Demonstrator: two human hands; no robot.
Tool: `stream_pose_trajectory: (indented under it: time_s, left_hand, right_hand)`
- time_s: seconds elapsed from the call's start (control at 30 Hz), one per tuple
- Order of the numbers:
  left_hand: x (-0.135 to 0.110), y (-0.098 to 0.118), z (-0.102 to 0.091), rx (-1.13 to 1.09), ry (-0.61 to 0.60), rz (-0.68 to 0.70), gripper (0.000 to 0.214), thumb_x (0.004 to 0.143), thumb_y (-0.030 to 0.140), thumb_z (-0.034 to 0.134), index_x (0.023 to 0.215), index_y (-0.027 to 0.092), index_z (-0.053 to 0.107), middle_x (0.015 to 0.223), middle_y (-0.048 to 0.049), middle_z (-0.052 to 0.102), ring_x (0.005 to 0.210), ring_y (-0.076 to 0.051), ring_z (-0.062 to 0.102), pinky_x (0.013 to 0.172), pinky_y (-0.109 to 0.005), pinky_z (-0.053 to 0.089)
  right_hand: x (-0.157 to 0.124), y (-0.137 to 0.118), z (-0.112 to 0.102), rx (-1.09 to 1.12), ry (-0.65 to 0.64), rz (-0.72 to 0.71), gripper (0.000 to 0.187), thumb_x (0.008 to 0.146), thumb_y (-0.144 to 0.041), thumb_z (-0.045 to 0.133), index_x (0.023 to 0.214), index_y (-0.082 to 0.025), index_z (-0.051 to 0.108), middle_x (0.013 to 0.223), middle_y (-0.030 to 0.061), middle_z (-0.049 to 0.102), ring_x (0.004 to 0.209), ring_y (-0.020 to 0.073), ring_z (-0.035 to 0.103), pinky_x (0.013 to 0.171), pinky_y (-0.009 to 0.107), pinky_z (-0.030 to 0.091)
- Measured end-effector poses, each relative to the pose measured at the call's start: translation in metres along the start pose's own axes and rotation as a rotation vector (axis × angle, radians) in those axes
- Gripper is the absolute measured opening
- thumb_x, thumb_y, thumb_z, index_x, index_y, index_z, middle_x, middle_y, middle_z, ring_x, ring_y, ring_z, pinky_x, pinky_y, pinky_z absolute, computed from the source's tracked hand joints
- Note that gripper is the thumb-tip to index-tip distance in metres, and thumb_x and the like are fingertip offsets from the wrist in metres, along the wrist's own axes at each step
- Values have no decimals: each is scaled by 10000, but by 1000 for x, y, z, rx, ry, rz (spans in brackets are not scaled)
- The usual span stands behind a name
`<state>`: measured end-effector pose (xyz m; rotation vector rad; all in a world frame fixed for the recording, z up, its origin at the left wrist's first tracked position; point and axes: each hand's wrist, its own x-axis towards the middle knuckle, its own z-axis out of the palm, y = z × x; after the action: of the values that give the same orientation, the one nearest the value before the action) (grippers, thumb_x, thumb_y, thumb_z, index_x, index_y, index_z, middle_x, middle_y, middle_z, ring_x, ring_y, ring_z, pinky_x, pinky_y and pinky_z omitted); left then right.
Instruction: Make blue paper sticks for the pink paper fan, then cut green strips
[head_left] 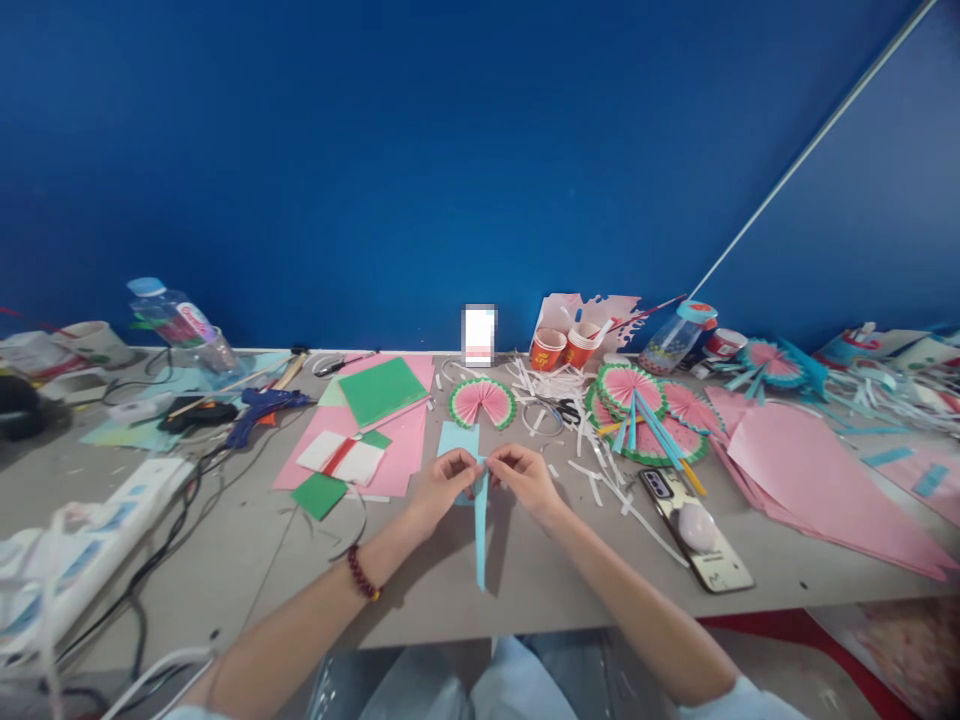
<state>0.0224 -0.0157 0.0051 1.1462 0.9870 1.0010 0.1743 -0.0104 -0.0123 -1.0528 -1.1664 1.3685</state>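
Note:
A narrow light-blue paper strip [481, 535] hangs down between my hands, its upper end pinched in my fingers. My left hand [450, 480], with a dark beaded bracelet on the wrist, grips it from one side. From the other side my right hand [523, 480] pinches the same end with thumb and forefinger. Behind the hands lies a flat light-blue paper piece [457, 437], partly hidden by them. Just beyond it rests a pleated pink-and-green watermelon paper fan [482, 402].
On the left are green paper [382, 390], pink sheets [409, 455], a blue glue gun [259, 412] and a white power strip [97, 540]. To the right lie finished-looking fans [637, 410], paper scraps [600, 470], a phone [697, 530] and pink paper [817, 480]. Red paper cups [549, 348] stand behind.

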Motion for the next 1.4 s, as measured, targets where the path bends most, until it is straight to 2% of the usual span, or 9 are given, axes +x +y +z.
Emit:
stream_pose_trajectory:
  time_s: [0.23, 0.4, 0.57, 0.7, 0.93, 1.1, 1.23, 1.4]
  left_hand:
    - [-1, -1, -1, 149, -34, 133, 301, 765, 405, 558, 593, 161, 520, 541, 29, 483, 541, -98, 437, 536, -215, 350]
    - [0, -7, 0, 157, 32, 158, 320, 774, 424, 534, 580, 171, 504, 519, 37, 460, 511, -97, 435, 513, -216, 359]
    - [0, -7, 3, 141, -21, 79, 352, 754, 488, 567, 630, 159, 591, 567, 6, 568, 530, -115, 507, 531, -227, 408]
    - [0, -7, 3, 117, -74, 13, 359, 730, 492, 611, 635, 146, 622, 578, -10, 617, 528, -122, 539, 539, -229, 415]
    - [-2, -8, 2, 15, -134, -97, 353, 705, 495, 647, 663, 145, 638, 592, -19, 649, 554, -141, 589, 584, -249, 456]
    - [-2, -10, 4, -18, -179, -138, 376, 649, 514, 687, 665, 140, 645, 583, -23, 654, 543, -157, 597, 566, -267, 471]
    - [-1, -10, 3, -9, -189, -169, 366, 646, 493, 698, 718, 135, 667, 616, -28, 678, 575, -167, 620, 607, -274, 482]
    - [-3, -3, 0, -64, -270, -254, 368, 669, 424, 709, 854, 108, 687, 747, -78, 716, 684, -186, 656, 725, -305, 495]
  right_hand:
    - [-1, 3, 1, 21, -43, 30, 255, 637, -393, 730, 628, -167, 613, 509, -26, 585, 476, 96, 530, 498, 219, 435]
    - [-1, 1, 3, 47, -37, 25, 262, 633, -399, 730, 618, -169, 604, 507, -23, 595, 470, 100, 538, 495, 223, 437]
    - [0, -3, 1, 67, 45, 23, 285, 595, -419, 742, 606, -174, 598, 476, -27, 583, 449, 105, 536, 503, 238, 452]
    - [0, -1, 0, 49, 64, 22, 262, 640, -403, 716, 619, -171, 596, 495, -18, 591, 453, 112, 550, 495, 237, 449]
    - [-2, 2, -1, 183, -48, 126, 279, 709, -449, 652, 718, -184, 567, 537, -34, 576, 449, 125, 557, 466, 246, 452]
    - [-1, -1, -2, 54, -77, 117, 289, 678, -432, 684, 654, -167, 572, 515, -41, 543, 445, 91, 498, 458, 212, 402]
    - [0, -1, -4, -50, 3, 21, 277, 681, -412, 677, 607, -167, 571, 503, -39, 531, 468, 94, 500, 480, 212, 394]
    - [2, -1, -8, -100, 124, -60, 280, 706, -421, 655, 611, -178, 553, 524, -33, 532, 486, 113, 528, 506, 234, 422]
